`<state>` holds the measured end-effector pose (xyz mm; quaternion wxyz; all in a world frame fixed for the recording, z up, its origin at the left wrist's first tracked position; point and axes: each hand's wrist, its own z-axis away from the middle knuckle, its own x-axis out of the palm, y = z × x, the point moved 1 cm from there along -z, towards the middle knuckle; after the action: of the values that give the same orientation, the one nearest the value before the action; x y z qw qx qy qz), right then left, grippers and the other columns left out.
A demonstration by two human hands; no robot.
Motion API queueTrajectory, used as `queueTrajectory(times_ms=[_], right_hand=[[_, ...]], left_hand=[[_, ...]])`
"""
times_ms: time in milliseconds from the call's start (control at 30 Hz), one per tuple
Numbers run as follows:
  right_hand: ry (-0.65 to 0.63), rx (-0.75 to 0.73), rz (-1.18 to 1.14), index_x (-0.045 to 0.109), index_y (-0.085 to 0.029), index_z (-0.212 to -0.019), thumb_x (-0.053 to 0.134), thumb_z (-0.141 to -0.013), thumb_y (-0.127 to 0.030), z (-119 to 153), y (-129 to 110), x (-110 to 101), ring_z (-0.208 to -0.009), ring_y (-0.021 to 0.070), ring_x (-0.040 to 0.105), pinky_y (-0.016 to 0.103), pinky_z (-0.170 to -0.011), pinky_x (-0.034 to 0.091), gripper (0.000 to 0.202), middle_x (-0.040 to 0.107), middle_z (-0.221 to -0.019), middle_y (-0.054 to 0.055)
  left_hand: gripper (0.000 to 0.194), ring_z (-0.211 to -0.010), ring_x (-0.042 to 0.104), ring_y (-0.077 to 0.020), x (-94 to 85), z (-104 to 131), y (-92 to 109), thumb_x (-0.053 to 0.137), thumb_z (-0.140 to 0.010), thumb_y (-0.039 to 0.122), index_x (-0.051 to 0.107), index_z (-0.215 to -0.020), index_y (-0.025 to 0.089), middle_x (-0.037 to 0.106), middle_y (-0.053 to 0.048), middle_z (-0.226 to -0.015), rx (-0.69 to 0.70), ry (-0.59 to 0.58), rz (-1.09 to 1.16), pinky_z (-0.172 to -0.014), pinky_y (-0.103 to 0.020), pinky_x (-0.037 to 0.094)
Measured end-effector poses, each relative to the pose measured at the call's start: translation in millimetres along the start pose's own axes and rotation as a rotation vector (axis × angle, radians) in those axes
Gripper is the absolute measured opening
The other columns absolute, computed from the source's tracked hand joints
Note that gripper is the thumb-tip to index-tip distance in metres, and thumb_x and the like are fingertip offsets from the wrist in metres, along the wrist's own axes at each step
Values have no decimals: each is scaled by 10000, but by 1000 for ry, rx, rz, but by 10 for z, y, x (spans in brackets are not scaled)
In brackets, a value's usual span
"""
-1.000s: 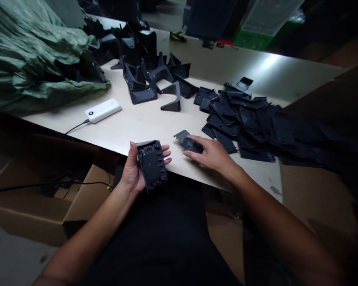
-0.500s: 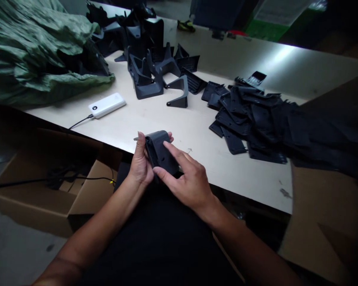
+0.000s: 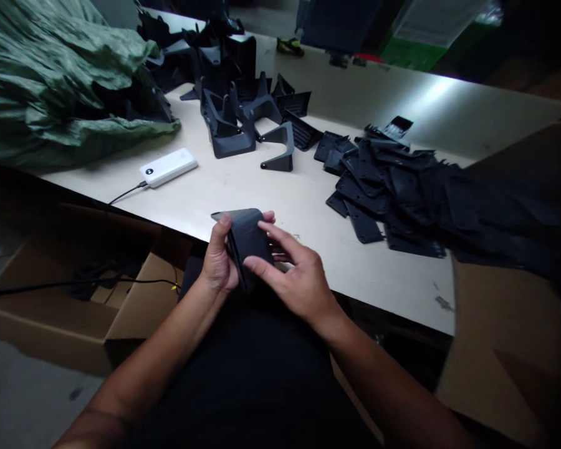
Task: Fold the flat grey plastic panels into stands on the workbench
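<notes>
A bare left forearm (image 3: 154,355) and right forearm (image 3: 378,362) slant up from the lower left and lower right to mid-frame, where the left hand (image 3: 220,265), thumb raised, grips opposite the right hand (image 3: 306,277), its thumb and fingers bent inward.

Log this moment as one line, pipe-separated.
left hand: gripping dark casing | right hand: on same casing | dark panels: piled on table | white power bank: cable attached

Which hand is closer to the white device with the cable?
Left. The left hand is nearer the person and to the right of the white device; the right hand is farther to its right.
</notes>
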<state>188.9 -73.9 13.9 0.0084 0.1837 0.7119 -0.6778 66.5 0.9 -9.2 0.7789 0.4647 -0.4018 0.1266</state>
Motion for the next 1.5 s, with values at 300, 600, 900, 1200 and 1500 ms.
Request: queueTrajectory(times_ms=[300, 600, 900, 1200, 1500], right_hand=[[-188, 259, -617, 743, -234, -1141, 807, -879, -554, -171, 15, -8, -958, 234, 731, 420, -940, 602, 419, 771, -1078, 59], [-251, 83, -408, 711, -194, -931, 831, -859, -428, 0, 4, 25, -802, 160, 560, 294, -755, 475, 272, 630, -876, 2], [-250, 94, -367, 736, -219, -910, 876, -807, -441, 18, 6, 19, -890, 196, 583, 324, -819, 496, 282, 651, -929, 22], [-126, -2, -168, 728, -221, -925, 716, -962, -492, 126, 185, -121, -801, 180, 613, 320, -768, 483, 274, 685, -859, 14], [157, -47, -143, 533, -206, -589, 664, -998, -506, 82, 229, -86, -548, 108, 345, 282, -518, 301, 524, 380, -580, -50]], left_hand=[[649, -1369, 607, -416, 122, 44, -83, 737, -817, 615, 734, -1239, 121, 722, -199, -1371, -13, -190, 18, -1155, -521, 481], [240, -622, 661, -143, 268, 13, 232, 675, -882, 314, 584, -693, 198, 587, 38, -567, -21, 202, 204, -877, -337, 605], [301, -588, 634, -133, 335, 116, 177, 732, -841, 296, 522, -647, 202, 541, 58, -556, -6, 275, 127, -754, -295, 594], [309, -502, 593, -88, 362, 78, 419, 727, -949, 321, 522, -747, 209, 488, 102, -490, -53, 339, 283, -668, -239, 573], [278, -638, 702, -170, 48, -131, 293, 849, -796, 354, 607, -800, 218, 706, 0, -669, 311, 295, -283, -652, -281, 548]])
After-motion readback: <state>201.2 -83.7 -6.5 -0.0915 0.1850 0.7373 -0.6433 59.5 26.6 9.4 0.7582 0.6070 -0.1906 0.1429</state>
